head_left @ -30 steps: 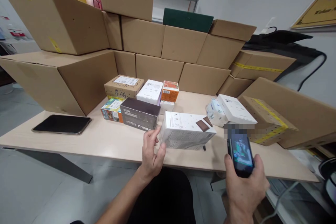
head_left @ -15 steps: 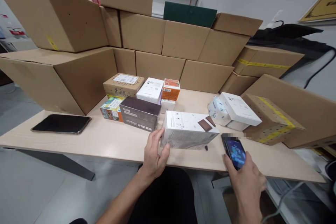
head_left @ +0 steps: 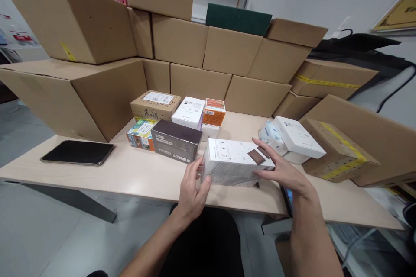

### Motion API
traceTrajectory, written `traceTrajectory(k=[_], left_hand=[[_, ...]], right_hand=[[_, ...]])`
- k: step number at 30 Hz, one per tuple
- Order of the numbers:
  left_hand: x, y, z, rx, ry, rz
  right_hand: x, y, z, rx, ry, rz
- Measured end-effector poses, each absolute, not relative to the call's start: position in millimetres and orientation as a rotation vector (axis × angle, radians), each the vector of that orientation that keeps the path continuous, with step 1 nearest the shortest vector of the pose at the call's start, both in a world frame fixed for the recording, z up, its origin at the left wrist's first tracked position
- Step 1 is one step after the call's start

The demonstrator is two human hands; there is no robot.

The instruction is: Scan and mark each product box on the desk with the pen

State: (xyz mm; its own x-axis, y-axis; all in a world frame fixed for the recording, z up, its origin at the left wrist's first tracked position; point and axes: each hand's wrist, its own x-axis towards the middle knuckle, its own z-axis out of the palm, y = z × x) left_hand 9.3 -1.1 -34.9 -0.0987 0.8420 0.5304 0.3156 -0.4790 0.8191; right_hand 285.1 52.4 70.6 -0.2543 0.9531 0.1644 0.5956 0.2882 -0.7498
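Observation:
A white box (head_left: 234, 160) with brown rectangles printed on its top sits near the table's front edge. My left hand (head_left: 194, 188) holds its left end, with the thumb on the front face and the fingers round the side. At the other end my right hand (head_left: 279, 169) grips the right corner, fingers over the top and thumb against the front. Behind my right wrist, a dark handheld device (head_left: 287, 198) with a lit screen lies at the table edge, mostly hidden. A dark wrapped box (head_left: 177, 140) stands just left of the white box.
Left on the table (head_left: 139, 179) lies a black phone (head_left: 78, 152). Small boxes, including an orange box (head_left: 214, 112) and a brown carton (head_left: 156, 106), stand behind. White boxes (head_left: 297, 136) and a dotted carton (head_left: 338, 151) are at right. Large cartons (head_left: 198, 82) wall the back.
My right hand has let go of the handheld device at the table edge and moved up and left onto the white box's right end. My left hand stays on the left end.

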Motion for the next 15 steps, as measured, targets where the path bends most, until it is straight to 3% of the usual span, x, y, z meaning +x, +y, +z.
traceTrajectory(k=[7, 15], left_hand=[[9, -2, -37, 1.74, 1.226, 1.588], [10, -3, -37, 1.824, 1.227, 1.579]], right_hand=[[305, 44, 61, -1.447, -1.414, 0.589], [288, 114, 53, -1.529, -1.221, 0.051]])
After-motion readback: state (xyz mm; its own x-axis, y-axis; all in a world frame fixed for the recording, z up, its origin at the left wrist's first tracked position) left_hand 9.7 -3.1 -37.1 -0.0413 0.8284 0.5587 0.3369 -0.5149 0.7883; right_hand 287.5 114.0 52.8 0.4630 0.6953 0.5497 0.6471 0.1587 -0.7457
